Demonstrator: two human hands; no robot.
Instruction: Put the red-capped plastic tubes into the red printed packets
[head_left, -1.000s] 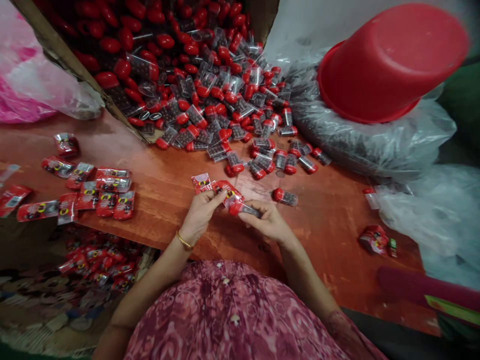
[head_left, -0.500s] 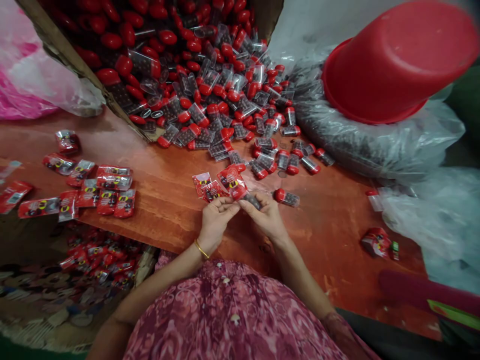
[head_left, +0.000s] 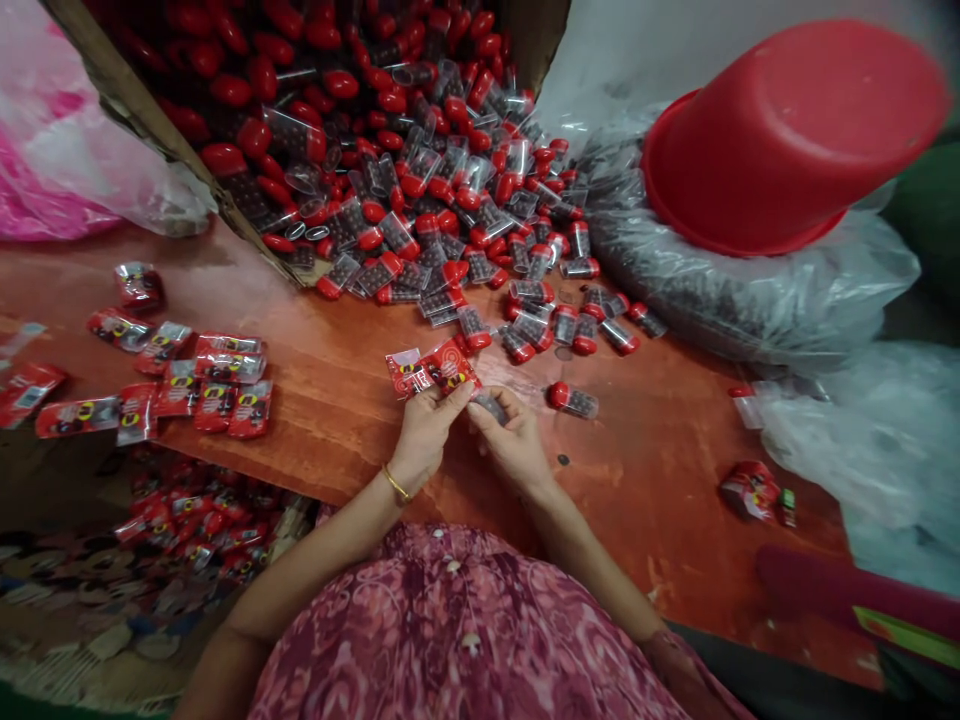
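My left hand [head_left: 421, 435] is closed, its thumb and fingers pinching a red printed packet [head_left: 451, 362]. In my right hand [head_left: 517, 440] is a small clear container [head_left: 491, 405] with dark contents, gripped between thumb and fingers right beside the packet's lower edge. Whether its end is inside the packet I cannot tell. Just behind my left hand a flat printed packet [head_left: 405, 362] lies on the table, partly covered by the held one. A loose red-capped container [head_left: 574, 399] rests to the right of my right hand.
A cardboard box [head_left: 142, 135] spills a heap of red-capped containers [head_left: 420, 225] onto the table [head_left: 315, 400]. Several filled red packets [head_left: 214, 405] lie at left. An upturned red bucket [head_left: 795, 140] sits on a plastic bag [head_left: 750, 290]. More packets [head_left: 195, 520] are below the table edge.
Both hands have shifted slightly left. The red packet has swung lower and to the left, now overlapping more of the flat packet behind it. A small dark disc beside my right wrist has become visible.
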